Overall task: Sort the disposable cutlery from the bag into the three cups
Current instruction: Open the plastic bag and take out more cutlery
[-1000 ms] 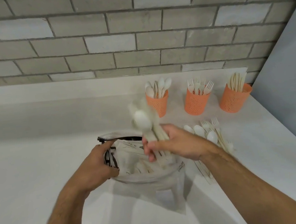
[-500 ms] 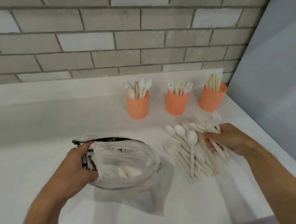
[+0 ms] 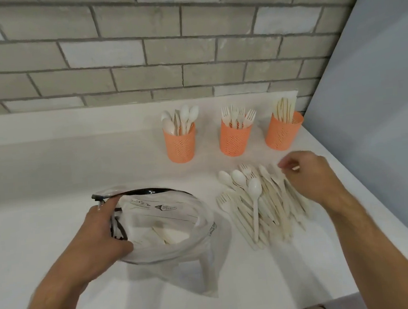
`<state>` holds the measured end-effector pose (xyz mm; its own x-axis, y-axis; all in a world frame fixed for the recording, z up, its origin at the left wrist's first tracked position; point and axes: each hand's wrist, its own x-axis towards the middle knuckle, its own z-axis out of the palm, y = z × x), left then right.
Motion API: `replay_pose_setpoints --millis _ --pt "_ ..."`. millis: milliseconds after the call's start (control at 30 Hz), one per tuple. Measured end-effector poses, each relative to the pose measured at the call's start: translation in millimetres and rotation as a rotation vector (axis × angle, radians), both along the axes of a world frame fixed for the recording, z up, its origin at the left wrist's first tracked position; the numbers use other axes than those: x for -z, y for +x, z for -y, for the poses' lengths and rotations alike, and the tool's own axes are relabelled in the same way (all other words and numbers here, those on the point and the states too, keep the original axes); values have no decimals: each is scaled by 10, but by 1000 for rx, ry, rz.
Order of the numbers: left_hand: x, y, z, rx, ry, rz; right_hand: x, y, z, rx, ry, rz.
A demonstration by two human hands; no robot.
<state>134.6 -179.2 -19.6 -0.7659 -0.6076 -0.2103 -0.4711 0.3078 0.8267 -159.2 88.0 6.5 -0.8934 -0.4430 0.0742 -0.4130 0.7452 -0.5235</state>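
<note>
- Loose cutlery pile lies near desk's right edge, just in front of three orange cups.
- Bag beside pile, mouth open.
- Left hand grips bag rim.
- Right hand over pile, fingertips pinched together; whether it holds a piece, cannot tell.

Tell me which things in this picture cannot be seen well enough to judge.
- Head view: what remains in the bag is blurred by its plastic and partly covered by the left hand.
- The right hand: whether its fingers pinch anything from the pile cannot be told.
- The lower pieces of the pile are hidden by the upper ones.
</note>
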Motion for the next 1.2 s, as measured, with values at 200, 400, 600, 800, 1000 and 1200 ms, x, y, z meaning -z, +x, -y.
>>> replay_pose_setpoints --millis 200,400,600,800,1000,1200 --pt "-92 -71 -231 27 -45 33 -69 1408 1179 -720 24 273" --pt "-66 111 -262 28 -27 33 553 1749 1585 -738 620 167" --pt "-29 215 -281 30 5 -30 551 1784 1524 -661 593 132" --pt "-21 177 -296 39 -4 -19 570 1879 1508 -638 613 113" --pt "11 178 -307 46 -29 14 574 1913 1506 -617 577 189" --pt "53 195 -306 13 12 31 507 1861 1432 -660 487 218"
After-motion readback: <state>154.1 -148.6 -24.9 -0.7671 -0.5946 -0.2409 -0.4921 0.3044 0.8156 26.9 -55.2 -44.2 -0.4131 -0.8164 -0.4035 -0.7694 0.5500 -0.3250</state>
